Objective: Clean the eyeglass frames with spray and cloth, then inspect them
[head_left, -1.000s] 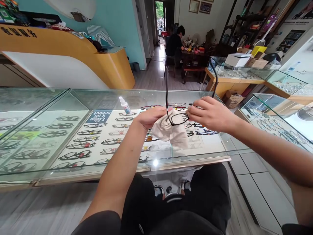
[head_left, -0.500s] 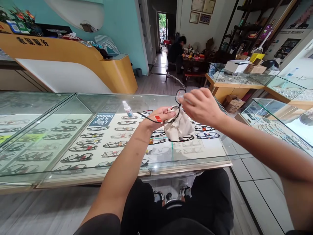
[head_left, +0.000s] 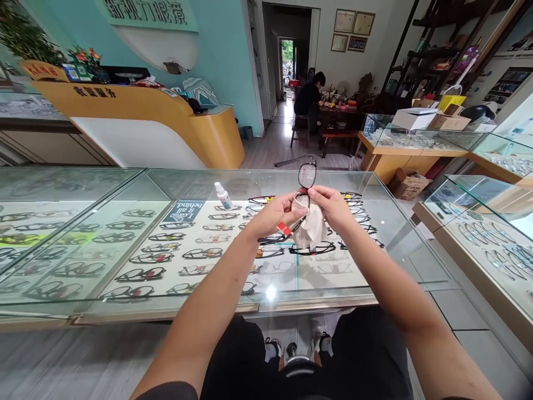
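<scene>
Black-framed glasses (head_left: 307, 175) are held up over the glass display counter, one lens raised above my fingers. My left hand (head_left: 280, 214) is closed on a cream cloth (head_left: 310, 229) that wraps the lower lens; a red tag (head_left: 283, 228) hangs beside it on one temple. With pinched fingers, my right hand (head_left: 331, 206) grips the frame near its bridge and touches the cloth's upper edge. The cloth and fingers hide most of the lower lens. A white spray bottle (head_left: 224, 196) stands on the counter glass, left of my hands.
Rows of glasses (head_left: 202, 253) lie inside the glass counter (head_left: 250, 300). Another display case (head_left: 478, 233) stands at the right. Farther back are a yellow reception desk (head_left: 216, 136), white box (head_left: 414, 118) and a seated person (head_left: 308, 101).
My right hand has come down and closer to my left hand, and the glasses' raised temple has tilted. The view has shifted, with the scene sitting lower and further right.
</scene>
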{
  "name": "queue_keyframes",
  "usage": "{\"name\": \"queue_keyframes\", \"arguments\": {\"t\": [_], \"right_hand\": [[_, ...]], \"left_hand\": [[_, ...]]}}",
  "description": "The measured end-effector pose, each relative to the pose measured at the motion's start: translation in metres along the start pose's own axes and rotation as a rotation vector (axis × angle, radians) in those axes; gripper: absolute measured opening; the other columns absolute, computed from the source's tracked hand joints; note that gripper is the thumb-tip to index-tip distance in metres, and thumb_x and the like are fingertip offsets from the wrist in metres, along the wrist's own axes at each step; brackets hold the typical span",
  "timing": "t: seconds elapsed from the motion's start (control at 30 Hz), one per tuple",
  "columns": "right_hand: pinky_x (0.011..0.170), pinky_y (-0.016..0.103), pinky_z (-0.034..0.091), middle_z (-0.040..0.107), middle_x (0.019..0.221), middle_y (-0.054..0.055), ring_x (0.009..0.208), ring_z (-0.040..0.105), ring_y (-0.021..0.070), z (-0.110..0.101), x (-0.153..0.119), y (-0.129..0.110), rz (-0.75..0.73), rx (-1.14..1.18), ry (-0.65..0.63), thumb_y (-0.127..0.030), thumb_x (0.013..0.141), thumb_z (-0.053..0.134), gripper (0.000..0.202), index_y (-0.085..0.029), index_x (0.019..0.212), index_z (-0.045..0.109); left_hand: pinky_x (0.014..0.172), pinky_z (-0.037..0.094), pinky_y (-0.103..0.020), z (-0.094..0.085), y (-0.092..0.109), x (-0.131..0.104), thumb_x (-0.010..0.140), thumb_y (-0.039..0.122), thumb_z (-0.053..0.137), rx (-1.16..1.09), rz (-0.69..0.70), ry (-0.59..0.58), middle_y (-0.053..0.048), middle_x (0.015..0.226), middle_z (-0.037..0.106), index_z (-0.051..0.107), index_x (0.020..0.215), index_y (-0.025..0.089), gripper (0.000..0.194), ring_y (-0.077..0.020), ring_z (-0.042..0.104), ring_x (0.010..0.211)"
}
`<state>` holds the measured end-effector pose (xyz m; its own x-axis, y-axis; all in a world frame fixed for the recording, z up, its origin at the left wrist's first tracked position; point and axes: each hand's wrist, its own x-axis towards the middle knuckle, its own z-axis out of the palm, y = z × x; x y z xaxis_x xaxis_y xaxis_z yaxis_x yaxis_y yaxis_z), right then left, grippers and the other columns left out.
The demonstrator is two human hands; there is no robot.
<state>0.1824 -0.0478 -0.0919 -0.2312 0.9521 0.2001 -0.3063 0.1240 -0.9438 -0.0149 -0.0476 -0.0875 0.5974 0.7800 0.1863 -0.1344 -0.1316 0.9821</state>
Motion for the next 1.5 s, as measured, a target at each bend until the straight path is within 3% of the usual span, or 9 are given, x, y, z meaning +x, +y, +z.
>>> {"name": "queue_keyframes", "arguments": {"t": [0.17,0.37,0.6,0.77,0.87,1.0,1.17,1.27,1.5], "right_hand": [[0.078,0.028,0.05,0.075,0.084,0.0,0.079,0.061,0.0151,-0.003,-0.006,0.005,-0.032,-0.008,0.017,-0.063,0.078,0.095,0.042,-0.023,0.089,0.085],[0.068,0.027,0.042,0.062,0.072,-0.004,0.069,0.046,0.0118,0.001,-0.009,0.004,-0.059,-0.014,0.031,-0.065,0.079,0.094,0.044,-0.023,0.081,0.081],[0.082,0.031,0.053,0.08,0.091,0.002,0.089,0.068,0.0195,-0.003,-0.007,0.007,0.004,0.038,0.107,-0.062,0.074,0.097,0.044,-0.024,0.091,0.085],[0.073,0.029,0.05,0.075,0.083,0.0,0.075,0.061,0.0158,0.0,-0.009,0.007,0.034,0.051,0.084,-0.064,0.072,0.097,0.046,-0.024,0.091,0.085],[0.068,0.028,0.045,0.064,0.071,-0.003,0.069,0.051,0.013,0.002,-0.01,0.006,-0.012,0.021,0.057,-0.065,0.074,0.095,0.045,-0.023,0.082,0.081],[0.069,0.028,0.047,0.068,0.074,-0.002,0.07,0.052,0.0135,-0.002,-0.009,0.007,-0.005,0.008,0.067,-0.064,0.074,0.095,0.044,-0.023,0.085,0.083],[0.075,0.03,0.054,0.078,0.083,0.001,0.078,0.066,0.017,-0.006,-0.01,0.008,0.06,0.092,0.087,-0.059,0.073,0.098,0.042,-0.023,0.092,0.085],[0.073,0.03,0.055,0.081,0.086,0.002,0.076,0.068,0.0171,-0.004,-0.01,0.005,0.073,0.124,0.094,-0.057,0.071,0.1,0.042,-0.023,0.09,0.085],[0.061,0.026,0.044,0.07,0.075,-0.004,0.063,0.055,0.0122,-0.001,-0.013,0.004,0.103,0.129,0.045,-0.063,0.07,0.099,0.048,-0.023,0.087,0.077]], "left_hand": [[0.07,0.049,-0.025,0.007,-0.016,0.009,0.083,0.06,0.091,0.072,0.007,0.091,-0.002,0.088,0.072,0.072,0.134,0.014,0.071,-0.0149,0.062,0.075],[0.078,0.052,-0.029,0.006,-0.021,0.015,0.089,0.079,0.075,0.177,0.097,0.237,-0.007,0.091,0.077,0.079,0.118,0.013,0.072,-0.0197,0.067,0.085],[0.081,0.055,-0.027,0.009,-0.022,0.008,0.09,0.065,0.083,0.008,0.001,0.127,-0.009,0.107,0.078,0.071,0.139,0.017,0.069,-0.019,0.07,0.091],[0.082,0.053,-0.026,0.007,-0.024,0.012,0.077,0.06,0.096,0.079,0.057,0.182,-0.007,0.099,0.077,0.075,0.127,0.015,0.071,-0.0186,0.068,0.089],[0.077,0.05,-0.027,0.006,-0.027,0.015,0.082,0.075,0.084,0.198,0.077,0.281,-0.006,0.092,0.076,0.078,0.115,0.014,0.07,-0.0178,0.064,0.083],[0.073,0.049,-0.027,0.008,-0.025,0.014,0.087,0.082,0.074,0.252,0.079,0.298,-0.006,0.091,0.076,0.079,0.115,0.015,0.074,-0.0179,0.063,0.08],[0.078,0.053,-0.025,0.01,-0.018,0.007,0.093,0.071,0.076,0.093,0.041,0.16,-0.007,0.102,0.077,0.074,0.131,0.016,0.066,-0.0181,0.067,0.088],[0.079,0.054,-0.026,0.011,-0.018,0.005,0.089,0.061,0.086,0.045,0.014,0.11,-0.007,0.103,0.076,0.072,0.135,0.017,0.065,-0.0183,0.068,0.089],[0.075,0.051,-0.025,0.016,-0.019,0.004,0.082,0.053,0.092,0.106,0.055,0.168,-0.004,0.095,0.074,0.074,0.127,0.017,0.061,-0.0167,0.064,0.083]]}}
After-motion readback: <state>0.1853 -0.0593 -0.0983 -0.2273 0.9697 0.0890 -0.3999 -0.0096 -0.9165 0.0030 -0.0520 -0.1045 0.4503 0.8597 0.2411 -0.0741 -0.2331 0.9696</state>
